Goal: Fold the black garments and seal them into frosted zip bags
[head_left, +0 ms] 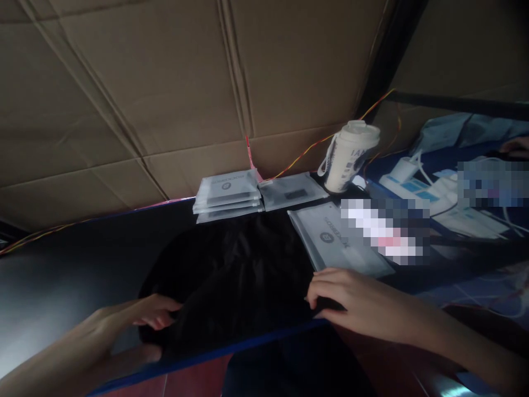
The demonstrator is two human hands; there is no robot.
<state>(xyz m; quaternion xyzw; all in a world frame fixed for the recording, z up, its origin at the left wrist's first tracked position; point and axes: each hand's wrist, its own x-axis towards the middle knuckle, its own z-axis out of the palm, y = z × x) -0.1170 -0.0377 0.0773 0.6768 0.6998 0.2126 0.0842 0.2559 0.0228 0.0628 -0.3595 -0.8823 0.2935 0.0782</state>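
Note:
A dark black cloth item (pixel 243 275) lies spread on the table near its front edge. My left hand (pixel 144 325) is at the cloth's left edge, thumb apart from the curled fingers, with the fingertips touching the fabric. At the right edge, my right hand (pixel 334 298) has its fingers bent over the cloth and the thumb below; dark fabric lies between them. Just beyond my right hand is a frosted zip bag (pixel 343 240) with a printed logo.
Behind the cloth are a stack of frosted bags (pixel 227 190) and another bag (pixel 293 190). A lidded white cup (pixel 351 157) stands at the back right. Farther right are a power strip (pixel 417 190), cables and part of another person's hand (pixel 516 146). Cardboard (pixel 185 82) forms the back wall.

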